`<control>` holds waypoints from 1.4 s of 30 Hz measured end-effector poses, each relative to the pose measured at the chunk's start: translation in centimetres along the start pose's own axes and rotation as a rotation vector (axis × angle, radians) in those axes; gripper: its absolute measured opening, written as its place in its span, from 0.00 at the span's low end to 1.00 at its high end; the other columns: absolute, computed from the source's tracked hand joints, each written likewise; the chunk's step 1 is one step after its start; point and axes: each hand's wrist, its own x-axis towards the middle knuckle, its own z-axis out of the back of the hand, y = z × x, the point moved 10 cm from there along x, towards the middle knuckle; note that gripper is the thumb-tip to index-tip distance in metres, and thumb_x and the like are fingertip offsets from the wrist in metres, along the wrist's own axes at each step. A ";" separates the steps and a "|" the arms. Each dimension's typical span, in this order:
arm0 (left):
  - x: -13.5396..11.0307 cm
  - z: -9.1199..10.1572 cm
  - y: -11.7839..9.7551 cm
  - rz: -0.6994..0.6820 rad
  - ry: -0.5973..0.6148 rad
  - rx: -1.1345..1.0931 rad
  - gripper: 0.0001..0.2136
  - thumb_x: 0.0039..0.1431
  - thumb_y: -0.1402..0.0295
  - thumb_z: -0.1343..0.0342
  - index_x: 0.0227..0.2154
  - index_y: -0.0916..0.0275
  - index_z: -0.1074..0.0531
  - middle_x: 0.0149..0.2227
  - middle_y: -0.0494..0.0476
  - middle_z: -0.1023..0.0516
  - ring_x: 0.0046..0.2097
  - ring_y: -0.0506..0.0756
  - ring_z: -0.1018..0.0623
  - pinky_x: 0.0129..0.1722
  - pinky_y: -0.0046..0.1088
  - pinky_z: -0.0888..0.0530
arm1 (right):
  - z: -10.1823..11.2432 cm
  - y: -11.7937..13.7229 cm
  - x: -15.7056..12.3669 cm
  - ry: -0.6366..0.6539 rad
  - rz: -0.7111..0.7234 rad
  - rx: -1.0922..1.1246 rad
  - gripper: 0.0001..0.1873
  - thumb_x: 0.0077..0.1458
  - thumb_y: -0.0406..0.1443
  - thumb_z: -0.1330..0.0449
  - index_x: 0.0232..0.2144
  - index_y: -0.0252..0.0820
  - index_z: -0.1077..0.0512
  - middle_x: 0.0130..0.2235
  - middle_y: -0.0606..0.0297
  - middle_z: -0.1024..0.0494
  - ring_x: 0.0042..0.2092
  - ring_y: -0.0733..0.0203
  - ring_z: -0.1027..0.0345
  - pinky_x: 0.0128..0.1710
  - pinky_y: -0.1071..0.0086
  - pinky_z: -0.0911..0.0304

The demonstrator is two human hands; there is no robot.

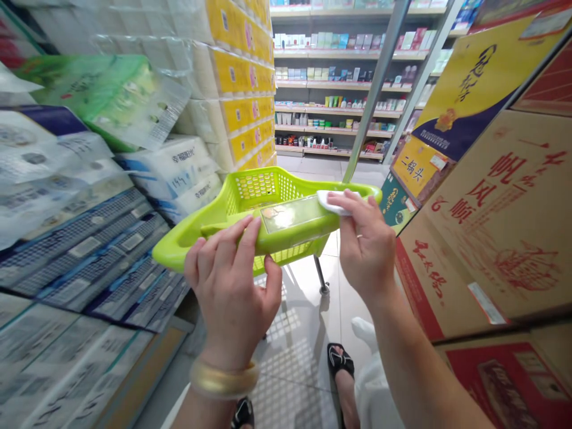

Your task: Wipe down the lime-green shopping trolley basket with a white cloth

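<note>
A lime-green plastic shopping cart [257, 190] stands in front of me in a shop aisle. My left hand [232, 286] grips its green handle bar [286, 229], fingers over the top and thumb underneath; a gold bangle is on that wrist. My right hand [364, 244] is closed on a small white cloth or pad [333, 202] and presses it against the right end of the handle, beside a glossy label panel [292, 213] on the bar.
Stacked packs of tissue and paper rolls [89, 196] line the left side. Large cardboard cartons with red print [491, 226] crowd the right. A metal pole [373, 89] rises behind the cart, with stocked shelves [339, 77] at the aisle's far end. My sandalled feet stand on pale floor tiles [299, 333].
</note>
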 end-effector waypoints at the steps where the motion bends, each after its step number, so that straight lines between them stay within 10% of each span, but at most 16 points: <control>1: 0.0 0.0 0.0 -0.004 -0.001 -0.003 0.26 0.53 0.71 0.43 0.58 0.61 0.33 0.55 0.62 0.26 0.56 0.64 0.30 0.63 0.47 0.45 | 0.4 -0.7 0.1 -0.028 -0.030 -0.018 0.17 0.60 0.27 0.50 0.44 0.46 0.25 0.47 0.64 0.19 0.57 0.55 0.30 0.65 0.47 0.48; 8: -0.2 0.4 0.4 -0.026 -0.045 -0.047 0.26 0.54 0.71 0.44 0.58 0.56 0.33 0.54 0.59 0.25 0.55 0.64 0.29 0.62 0.48 0.46 | -1.8 3.7 -1.0 0.133 0.128 0.049 0.18 0.60 0.26 0.50 0.44 0.47 0.26 0.50 0.67 0.20 0.59 0.59 0.33 0.67 0.53 0.50; 16: 0.0 1.6 1.9 0.014 -0.092 -0.071 0.20 0.57 0.71 0.47 0.53 0.52 0.29 0.50 0.56 0.22 0.52 0.64 0.26 0.59 0.53 0.40 | 1.6 -3.5 0.6 -0.090 -0.065 -0.048 0.15 0.60 0.30 0.50 0.40 0.48 0.25 0.44 0.65 0.18 0.53 0.53 0.27 0.64 0.42 0.50; 25: 0.0 2.8 0.3 0.025 -0.114 -0.102 0.23 0.57 0.70 0.47 0.57 0.50 0.32 0.60 0.54 0.31 0.62 0.66 0.33 0.67 0.58 0.50 | -0.6 3.8 -0.5 0.079 0.082 0.067 0.17 0.55 0.25 0.49 0.40 0.45 0.26 0.42 0.66 0.18 0.47 0.60 0.25 0.61 0.56 0.43; 31: -0.3 1.3 -2.1 -0.093 -0.046 -0.155 0.27 0.54 0.71 0.44 0.58 0.52 0.34 0.60 0.57 0.30 0.62 0.66 0.34 0.66 0.57 0.51 | -0.3 2.1 0.0 0.113 0.044 0.056 0.15 0.56 0.27 0.49 0.39 0.48 0.26 0.41 0.68 0.18 0.46 0.58 0.25 0.59 0.53 0.42; 38: -0.7 2.0 0.0 -0.026 -0.091 -0.025 0.23 0.56 0.69 0.46 0.56 0.50 0.32 0.50 0.56 0.23 0.54 0.65 0.28 0.61 0.56 0.45 | -2.4 6.4 -1.7 0.208 0.182 0.140 0.14 0.58 0.29 0.47 0.42 0.46 0.26 0.46 0.66 0.19 0.52 0.59 0.28 0.64 0.57 0.45; 42: -1.0 2.5 1.1 -0.009 -0.134 -0.039 0.23 0.56 0.69 0.47 0.56 0.49 0.32 0.48 0.55 0.23 0.52 0.64 0.28 0.59 0.55 0.44 | -2.1 4.2 -1.1 0.173 0.096 0.160 0.17 0.58 0.27 0.49 0.43 0.48 0.26 0.44 0.66 0.18 0.50 0.59 0.26 0.60 0.56 0.40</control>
